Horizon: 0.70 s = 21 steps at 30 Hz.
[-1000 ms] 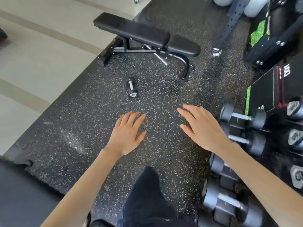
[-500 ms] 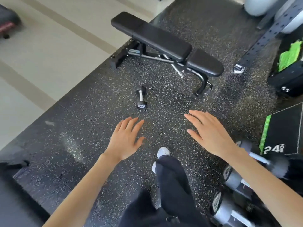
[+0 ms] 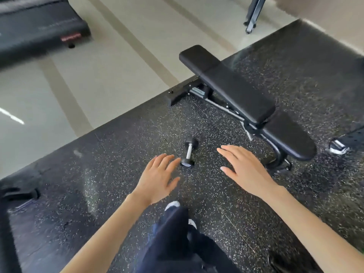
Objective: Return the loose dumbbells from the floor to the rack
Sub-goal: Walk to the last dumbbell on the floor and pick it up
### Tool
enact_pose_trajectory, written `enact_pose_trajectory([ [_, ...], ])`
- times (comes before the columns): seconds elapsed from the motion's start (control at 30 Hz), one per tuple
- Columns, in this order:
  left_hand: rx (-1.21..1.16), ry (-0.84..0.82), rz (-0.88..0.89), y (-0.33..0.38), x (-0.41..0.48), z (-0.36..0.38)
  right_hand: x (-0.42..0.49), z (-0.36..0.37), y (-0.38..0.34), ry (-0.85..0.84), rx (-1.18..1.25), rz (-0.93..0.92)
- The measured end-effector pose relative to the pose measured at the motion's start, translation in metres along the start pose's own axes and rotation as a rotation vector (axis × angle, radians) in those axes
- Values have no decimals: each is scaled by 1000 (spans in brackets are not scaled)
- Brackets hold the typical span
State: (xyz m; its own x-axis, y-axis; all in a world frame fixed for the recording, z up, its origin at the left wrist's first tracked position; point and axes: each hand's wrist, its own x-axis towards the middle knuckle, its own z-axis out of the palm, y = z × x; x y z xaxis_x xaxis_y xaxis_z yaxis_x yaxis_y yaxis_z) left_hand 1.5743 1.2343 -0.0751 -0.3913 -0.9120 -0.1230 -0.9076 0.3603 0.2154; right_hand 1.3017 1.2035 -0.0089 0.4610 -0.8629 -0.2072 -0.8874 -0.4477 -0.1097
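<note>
Nearest the camera, a leg [image 3: 173,233] in dark trousers steps forward, with the white toe of a shoe [image 3: 172,204] showing just past it. Two bare forearms reach out on either side of the leg. The left hand [image 3: 157,180] and the right hand [image 3: 246,172] are held palm down and apart, fingers straight and slightly spread, and neither holds anything.

Just beyond the hands, and between them in the view, a small dumbbell [image 3: 189,152] lies on its side on the black speckled mat [image 3: 118,174]. It has dark heads and a bright metal handle; one head points toward the person and the other away. The left index fingertip sits right beside the near head in the picture, but whether it touches cannot be told. The right hand is farther from the dumbbell.

Past the dumbbell, to the right, a black padded bench [image 3: 236,91] stands on the mat, its long pad running diagonally away to the left and its curved rear foot close behind the right hand. Beyond the mat's edge lies a pale floor [image 3: 98,75] with darker stripes. At the far left sits the end of a treadmill [image 3: 39,26], and at the top a grey metal leg [image 3: 254,12] stands on the pale floor.
</note>
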Motion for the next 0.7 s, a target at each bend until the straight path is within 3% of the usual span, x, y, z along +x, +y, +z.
enact_pose_trajectory([
  [0.47,-66,42,-165,-71,164,5,218,-18,112,-108,54,-240],
  [0.7,-177,68,-483,-72,210,33,326,3,152,-278,41,-515],
])
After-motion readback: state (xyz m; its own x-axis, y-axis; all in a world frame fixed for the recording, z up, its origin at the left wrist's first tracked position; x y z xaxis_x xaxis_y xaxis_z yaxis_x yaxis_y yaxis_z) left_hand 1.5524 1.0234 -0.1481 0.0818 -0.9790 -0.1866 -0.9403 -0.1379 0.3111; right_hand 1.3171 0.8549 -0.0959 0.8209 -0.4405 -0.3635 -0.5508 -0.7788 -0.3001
